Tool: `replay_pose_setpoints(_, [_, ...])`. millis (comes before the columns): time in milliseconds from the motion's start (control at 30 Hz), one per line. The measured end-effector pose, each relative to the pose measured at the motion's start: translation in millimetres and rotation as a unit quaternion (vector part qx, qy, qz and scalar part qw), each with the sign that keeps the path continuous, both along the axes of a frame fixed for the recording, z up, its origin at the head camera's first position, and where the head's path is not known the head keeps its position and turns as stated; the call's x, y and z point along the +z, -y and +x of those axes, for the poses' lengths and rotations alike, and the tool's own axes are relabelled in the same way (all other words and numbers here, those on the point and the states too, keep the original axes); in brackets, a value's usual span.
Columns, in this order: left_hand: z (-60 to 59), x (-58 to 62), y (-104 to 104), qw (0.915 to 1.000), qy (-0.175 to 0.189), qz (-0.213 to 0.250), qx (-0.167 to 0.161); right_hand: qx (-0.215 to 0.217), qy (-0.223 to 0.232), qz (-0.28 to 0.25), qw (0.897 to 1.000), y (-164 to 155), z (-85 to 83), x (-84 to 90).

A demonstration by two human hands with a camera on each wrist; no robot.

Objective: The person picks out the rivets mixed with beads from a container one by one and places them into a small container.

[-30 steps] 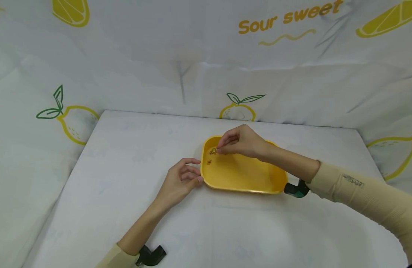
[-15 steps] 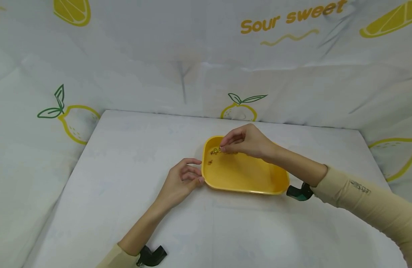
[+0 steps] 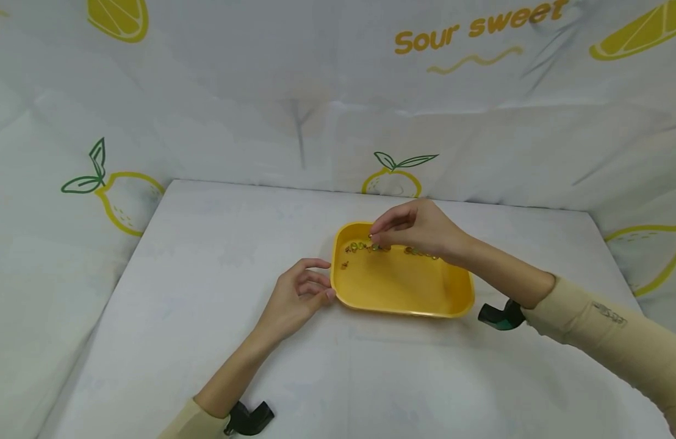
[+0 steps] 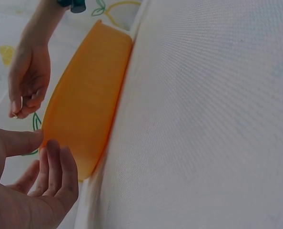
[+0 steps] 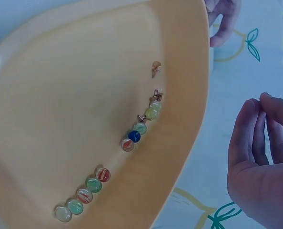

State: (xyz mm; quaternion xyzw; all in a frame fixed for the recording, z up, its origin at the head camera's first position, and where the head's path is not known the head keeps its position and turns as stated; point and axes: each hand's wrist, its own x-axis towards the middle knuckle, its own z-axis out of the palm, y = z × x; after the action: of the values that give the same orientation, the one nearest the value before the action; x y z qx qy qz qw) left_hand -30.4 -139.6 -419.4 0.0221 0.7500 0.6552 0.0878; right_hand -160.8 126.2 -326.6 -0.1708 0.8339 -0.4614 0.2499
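Right hand: hovering above the tray's far rim, toward 12 o'clock; fingertips pressed together in a narrow pinch; in the right wrist view nothing showing between them, so whether a bead or thread is being held cannot be told.
Left hand: resting on the counter at the tray's 9 o'clock side; fingers loosely curled, fingertips touching the rim; gripping nothing.
Tray: yellow, shallow, sitting near the counter's middle.
Beads: lying inside the tray along its far side, in two short runs, a gap between them; a small hook-like piece lying apart toward 9 o'clock, near the left corner.
Risk: probably beads rolling out of line or scattering, if the tray is being nudged by the left fingertips or the right hand is dropping carelessly; smooth floor offering little hold; small hook piece easily being lost against the yellow.
Edges: low rim keeping beads in only at gentle speeds.
Open room: bare counter spreading at 6 o'clock and 9 o'clock; lemon-printed cloth closing in at 12 o'clock.
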Motion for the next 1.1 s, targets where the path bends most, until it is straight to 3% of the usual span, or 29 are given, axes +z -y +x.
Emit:
replay_pose_setpoints(500, [-0.4, 0.7, -0.4, 1.0, 0.006, -0.007, 0.002, 0.0, -0.016, -0.03, 0.999, -21.5, 4.8, 13.9])
replay_pose_setpoints(1100, [-0.1, 0.2, -0.3, 1.0, 0.004, -0.004, 0.001, -0.064, -0.019, -0.051, 0.996, -52.2, 19.6, 25.6])
